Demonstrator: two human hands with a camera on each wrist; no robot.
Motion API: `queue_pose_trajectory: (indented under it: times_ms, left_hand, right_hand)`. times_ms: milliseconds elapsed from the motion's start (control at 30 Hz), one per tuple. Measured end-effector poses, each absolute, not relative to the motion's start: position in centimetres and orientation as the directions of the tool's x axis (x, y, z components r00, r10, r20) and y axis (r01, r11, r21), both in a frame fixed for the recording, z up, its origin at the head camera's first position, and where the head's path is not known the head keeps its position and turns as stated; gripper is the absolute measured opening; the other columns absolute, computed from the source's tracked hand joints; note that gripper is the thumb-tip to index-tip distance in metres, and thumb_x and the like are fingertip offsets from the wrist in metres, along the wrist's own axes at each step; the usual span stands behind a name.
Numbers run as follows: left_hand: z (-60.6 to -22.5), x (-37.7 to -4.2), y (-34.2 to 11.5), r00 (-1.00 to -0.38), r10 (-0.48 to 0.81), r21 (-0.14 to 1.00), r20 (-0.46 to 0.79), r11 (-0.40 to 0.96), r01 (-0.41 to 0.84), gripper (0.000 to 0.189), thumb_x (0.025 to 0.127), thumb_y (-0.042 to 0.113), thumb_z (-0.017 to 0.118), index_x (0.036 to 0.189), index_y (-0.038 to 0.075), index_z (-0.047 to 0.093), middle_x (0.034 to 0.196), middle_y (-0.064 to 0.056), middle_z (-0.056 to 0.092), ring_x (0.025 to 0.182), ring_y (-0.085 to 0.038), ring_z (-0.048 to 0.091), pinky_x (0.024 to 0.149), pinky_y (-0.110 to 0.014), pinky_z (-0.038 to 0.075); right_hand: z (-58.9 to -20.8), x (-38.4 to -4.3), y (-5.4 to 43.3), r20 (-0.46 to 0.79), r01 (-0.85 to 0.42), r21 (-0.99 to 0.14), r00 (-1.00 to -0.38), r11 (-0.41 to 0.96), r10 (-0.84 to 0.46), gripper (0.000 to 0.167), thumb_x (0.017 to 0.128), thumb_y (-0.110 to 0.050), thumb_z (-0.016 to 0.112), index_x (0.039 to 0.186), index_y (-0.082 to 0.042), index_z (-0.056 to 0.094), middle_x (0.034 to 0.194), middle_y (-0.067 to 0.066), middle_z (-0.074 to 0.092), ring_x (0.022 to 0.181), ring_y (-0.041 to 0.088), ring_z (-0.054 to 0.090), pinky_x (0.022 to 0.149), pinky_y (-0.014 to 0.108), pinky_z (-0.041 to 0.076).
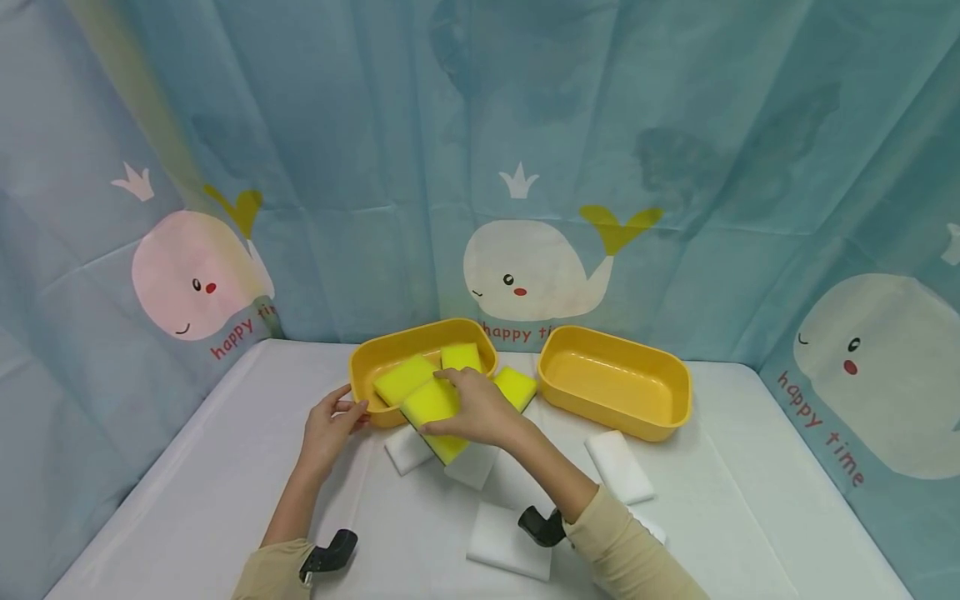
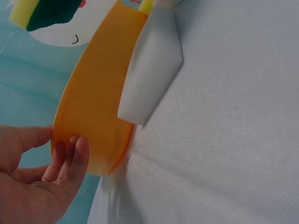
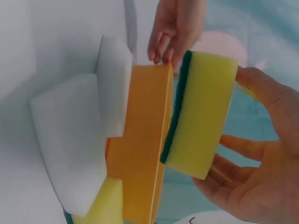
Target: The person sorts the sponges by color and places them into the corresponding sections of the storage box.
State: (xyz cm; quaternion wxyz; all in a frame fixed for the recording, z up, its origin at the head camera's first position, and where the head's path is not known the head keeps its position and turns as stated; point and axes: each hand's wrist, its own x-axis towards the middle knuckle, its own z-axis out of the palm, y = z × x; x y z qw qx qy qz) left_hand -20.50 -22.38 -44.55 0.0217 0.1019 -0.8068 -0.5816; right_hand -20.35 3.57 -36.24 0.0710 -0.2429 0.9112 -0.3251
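My right hand (image 1: 483, 408) holds a yellow scrub sponge (image 1: 433, 403) with a dark green scouring side, tilted above the front rim of the left yellow basin (image 1: 386, 417). The right wrist view shows thumb and fingers on the sponge's yellow side. At the basin's left front corner, my left hand (image 1: 324, 433) grips the edge, with fingertips (image 2: 80, 144) against the outer wall. Inside that basin lie two more yellow sponges, one at the left (image 1: 405, 377) and one at the back right (image 1: 461, 356). Another yellow sponge (image 1: 516, 387) sits outside, by the basin's right end.
A second yellow basin (image 1: 600, 408), with nothing in it, stands to the right. Several white sponge blocks lie on the white-covered table, among them one in front (image 1: 510, 540) and one at the right (image 1: 619, 467). Behind hangs a blue whale-print curtain (image 1: 337, 167).
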Motion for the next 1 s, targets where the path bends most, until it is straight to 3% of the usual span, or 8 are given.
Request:
queue_pose_trajectory:
  times_ms: [267,633,1000]
  left_hand:
    - [-44.7,-20.7,-22.2,-0.974,-0.21,0.955,-0.085,0.262,-0.14,0.062,0.107,0.013,0.062,0.158,-0.011,0.035,0.107,-0.014,0.061,0.076,-0.003,0.071,0.078,-0.018,0.061]
    - [-44.7,-20.7,-22.2,-0.973,-0.213,0.957,-0.089,0.253,-0.142,0.061,0.108,0.013,0.062,0.157,-0.011,0.037,0.107,-0.014,0.061,0.078,-0.004,0.071,0.08,-0.017,0.061]
    - [-44.7,-20.6,-22.3,-0.977,-0.2,0.957,-0.076,0.259,-0.127,0.059,0.108,0.011,0.061,0.157,-0.011,0.037,0.106,-0.014,0.061,0.08,-0.007,0.072,0.081,-0.019,0.061]
  right_hand:
    - [-36.3,-21.5,3.8,0.04,-0.377,-0.636,-0.888,0.674,-0.459,0.079,0.087,-0.035,0.087,0.152,-0.003,0.054,0.146,0.019,0.058,0.129,0.032,0.057,0.109,0.049,0.051]
    - [-36.8,-23.4,3.8,0.048,-0.345,-0.616,-0.914,0.708,-0.403,0.079,0.09,-0.038,0.084,0.153,-0.003,0.052,0.149,0.02,0.057,0.132,0.034,0.057,0.112,0.05,0.05]
    - [-36.9,-24.8,3.6,0.069,-0.339,-0.624,-0.921,0.704,-0.382,0.079,0.09,-0.036,0.084,0.151,0.001,0.052,0.142,0.019,0.061,0.118,0.031,0.06,0.103,0.047,0.054]
